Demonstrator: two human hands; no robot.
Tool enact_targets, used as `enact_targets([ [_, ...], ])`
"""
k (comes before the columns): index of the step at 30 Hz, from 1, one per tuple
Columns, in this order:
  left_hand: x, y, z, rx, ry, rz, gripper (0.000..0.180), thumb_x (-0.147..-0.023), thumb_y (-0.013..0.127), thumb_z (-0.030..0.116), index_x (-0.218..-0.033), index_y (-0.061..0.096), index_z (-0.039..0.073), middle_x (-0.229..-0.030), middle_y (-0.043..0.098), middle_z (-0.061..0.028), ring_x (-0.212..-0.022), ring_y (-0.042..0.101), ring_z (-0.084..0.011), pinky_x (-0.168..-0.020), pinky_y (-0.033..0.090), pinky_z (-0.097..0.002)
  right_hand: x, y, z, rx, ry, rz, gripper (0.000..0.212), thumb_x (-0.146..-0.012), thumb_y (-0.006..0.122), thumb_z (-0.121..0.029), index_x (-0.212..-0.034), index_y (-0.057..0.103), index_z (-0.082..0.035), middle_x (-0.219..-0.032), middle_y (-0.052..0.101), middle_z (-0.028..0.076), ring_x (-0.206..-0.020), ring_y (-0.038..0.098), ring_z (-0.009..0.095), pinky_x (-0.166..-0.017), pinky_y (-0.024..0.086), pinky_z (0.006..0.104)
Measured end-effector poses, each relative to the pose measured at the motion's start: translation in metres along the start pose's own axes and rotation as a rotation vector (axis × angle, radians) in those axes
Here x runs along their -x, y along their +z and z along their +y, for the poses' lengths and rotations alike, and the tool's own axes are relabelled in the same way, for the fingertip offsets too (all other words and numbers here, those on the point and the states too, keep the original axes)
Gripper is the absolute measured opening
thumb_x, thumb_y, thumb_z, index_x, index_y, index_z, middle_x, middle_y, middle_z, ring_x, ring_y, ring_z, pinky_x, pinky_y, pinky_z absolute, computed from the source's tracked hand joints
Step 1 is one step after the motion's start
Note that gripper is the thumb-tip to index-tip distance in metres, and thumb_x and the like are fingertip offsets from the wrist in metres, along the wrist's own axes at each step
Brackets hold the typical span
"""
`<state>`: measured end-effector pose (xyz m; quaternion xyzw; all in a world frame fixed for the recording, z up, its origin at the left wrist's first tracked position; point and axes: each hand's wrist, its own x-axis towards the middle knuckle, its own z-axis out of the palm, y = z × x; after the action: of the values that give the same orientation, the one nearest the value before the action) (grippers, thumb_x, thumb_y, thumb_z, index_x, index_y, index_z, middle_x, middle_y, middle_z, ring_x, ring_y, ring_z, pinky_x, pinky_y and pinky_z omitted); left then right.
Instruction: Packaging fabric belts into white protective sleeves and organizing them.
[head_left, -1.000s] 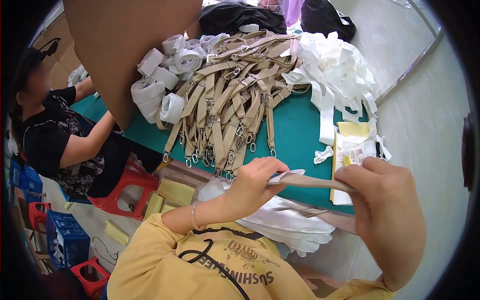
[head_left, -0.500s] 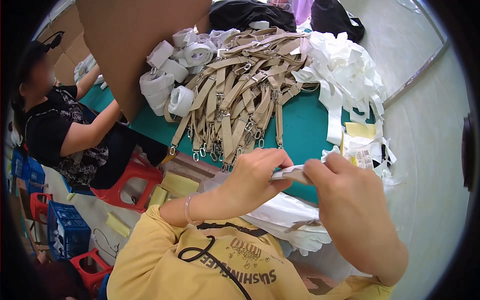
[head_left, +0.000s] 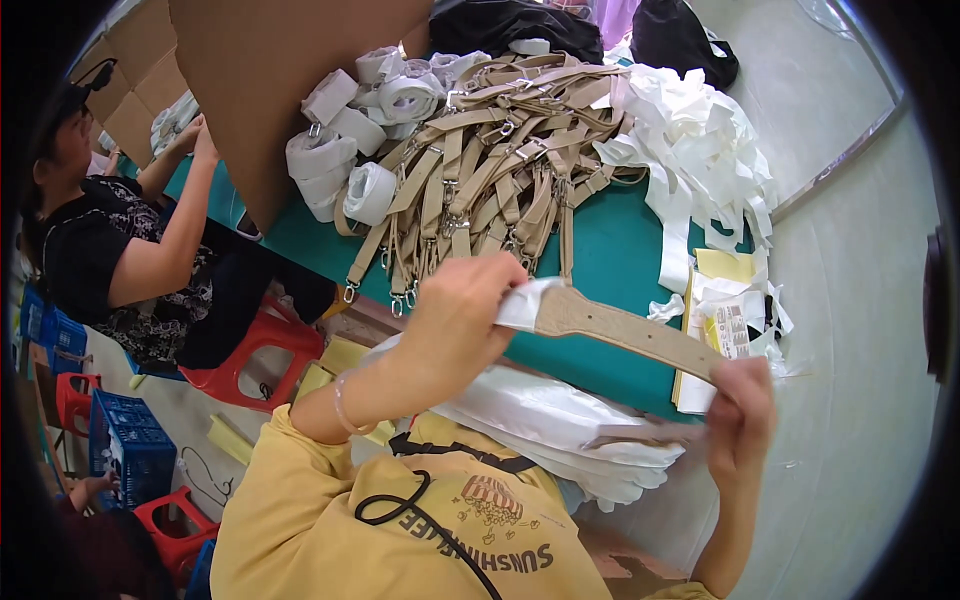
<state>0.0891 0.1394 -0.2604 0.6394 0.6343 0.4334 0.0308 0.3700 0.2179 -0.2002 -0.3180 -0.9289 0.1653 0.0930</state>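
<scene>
The left hand is closed around one end of a tan strap, pinching the white wrapping that covers that end. The right hand is closed on the strap's other end, down at four o'clock from the left hand, so the single strap runs taut between the two hands, slanting over the near edge of the green worktop. Below the strap, at six o'clock from it, lies a heap of white wrappers on the person's lap.

On the worktop at twelve o'clock from the hands is a pile of tan straps with metal clips; they overlap too much to count. At ten o'clock from that pile stand white-wrapped rolls, about eight visible. At two o'clock from the hands lies a loose heap of white strips. A yellow pad lies at the worktop's edge, just above the right hand. One big sheet of brown cardboard stands at eleven o'clock.

At nine o'clock a second person in a black top sits on a red stool, both hands up at the worktop. Two more red stools and two blue crates stand on the floor at eight o'clock.
</scene>
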Motion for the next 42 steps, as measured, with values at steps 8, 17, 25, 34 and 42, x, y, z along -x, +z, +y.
enact_targets([
  [8,0.005,0.036,0.020,0.144,0.076,-0.059,0.026,-0.069,0.072,0.003,-0.092,0.060,0.004,-0.086,0.065,-0.0127,-0.082,0.063,-0.0331,-0.070,0.050,-0.0377,-0.008,-0.068,-0.085,0.239,-0.028,0.150,0.032,-0.069,0.061,0.008,-0.098,0.063,-0.006,-0.075,0.047,0.011,-0.065,0.054,0.023,-0.056,0.040,0.0325],
  [17,-0.003,0.034,0.014,0.270,0.033,-0.125,0.016,-0.077,0.068,0.004,-0.089,0.058,0.004,-0.075,0.061,-0.0131,-0.069,0.061,-0.0313,-0.061,0.047,-0.0377,-0.037,-0.084,-0.091,0.221,-0.011,0.083,0.025,-0.070,0.062,0.008,-0.093,0.065,-0.003,-0.084,0.055,0.012,-0.064,0.058,0.028,-0.059,0.046,0.0332],
  [25,0.003,0.037,0.016,0.424,-0.042,-0.232,0.016,-0.078,0.069,0.004,-0.091,0.060,0.002,-0.075,0.062,-0.0114,-0.065,0.060,-0.0291,-0.057,0.048,-0.0321,-0.058,-0.042,-0.091,0.376,-0.248,0.024,0.027,-0.068,0.059,0.004,-0.092,0.061,-0.007,-0.081,0.052,0.008,-0.069,0.057,0.025,-0.057,0.046,0.0341],
  [34,-0.001,0.037,0.030,0.330,0.095,-0.032,0.026,-0.072,0.071,0.007,-0.093,0.056,0.006,-0.077,0.061,-0.0134,-0.073,0.060,-0.0344,-0.064,0.046,-0.0419,-0.063,-0.011,-0.070,0.167,-0.175,-0.032,0.026,-0.075,0.064,-0.003,-0.096,0.049,-0.005,-0.080,0.053,0.010,-0.069,0.056,0.027,-0.054,0.045,0.0343],
  [42,-0.010,-0.006,0.013,0.048,0.055,0.128,0.029,-0.069,0.068,-0.002,-0.095,0.057,0.005,-0.079,0.063,-0.0097,-0.073,0.063,-0.0268,-0.065,0.048,-0.0334,-0.036,0.089,0.024,-0.290,-0.011,-0.095,0.040,-0.074,0.072,-0.007,-0.107,0.048,-0.004,-0.092,0.056,0.013,-0.090,0.053,0.030,-0.077,0.044,0.0381],
])
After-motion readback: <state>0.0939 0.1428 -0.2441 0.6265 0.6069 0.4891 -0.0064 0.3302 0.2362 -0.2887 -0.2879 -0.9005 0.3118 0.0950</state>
